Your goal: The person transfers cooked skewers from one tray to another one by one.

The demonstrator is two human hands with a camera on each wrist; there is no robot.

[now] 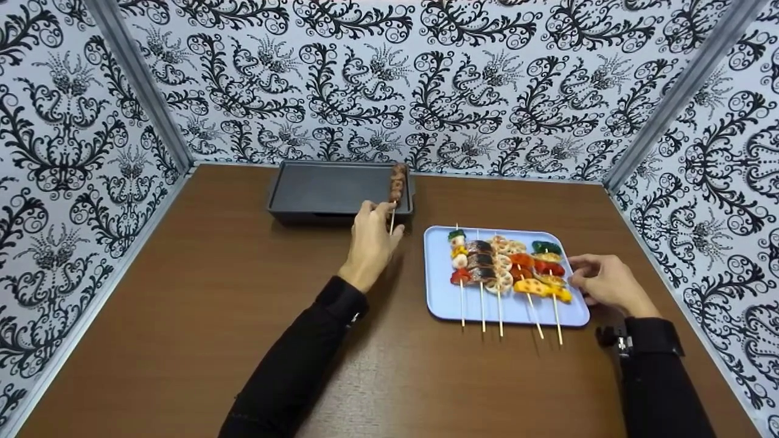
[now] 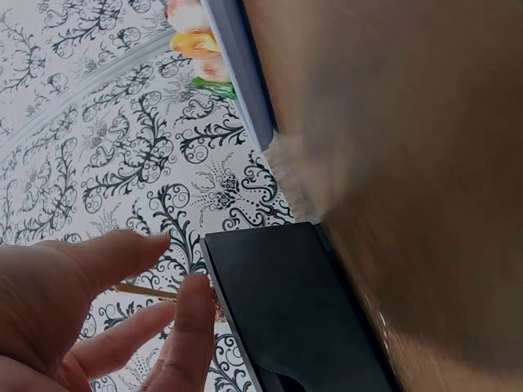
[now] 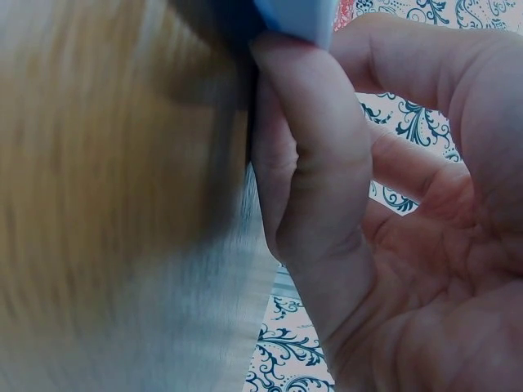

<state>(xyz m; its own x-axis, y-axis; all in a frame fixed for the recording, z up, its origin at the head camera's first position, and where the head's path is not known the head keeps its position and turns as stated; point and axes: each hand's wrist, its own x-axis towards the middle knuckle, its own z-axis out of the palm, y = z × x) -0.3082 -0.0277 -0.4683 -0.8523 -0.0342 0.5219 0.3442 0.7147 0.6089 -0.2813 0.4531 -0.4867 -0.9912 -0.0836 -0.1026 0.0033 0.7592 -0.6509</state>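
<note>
A skewer of brown meat pieces [image 1: 397, 182] lies along the right end of the dark grill plate [image 1: 335, 187], its bare stick pointing toward me. My left hand [image 1: 371, 240] is around that stick, and the left wrist view shows thumb and forefinger [image 2: 193, 327] apart with the stick [image 2: 147, 290] between them. At the right, my right hand [image 1: 608, 283] pinches the edge of a light blue tray [image 1: 441, 304]. In the right wrist view a bent finger [image 3: 323, 155] sits under the tray's rim [image 3: 302, 18].
Several skewers lie on the tray: mixed vegetables [image 1: 459, 261], dark-skinned fish [image 1: 481, 261], lotus root slices [image 1: 500, 267] and peppers [image 1: 524, 274]. Their sticks stick out over its near edge. Patterned wall panels [image 1: 377, 73] enclose the brown table [image 1: 182, 292] at the back and sides.
</note>
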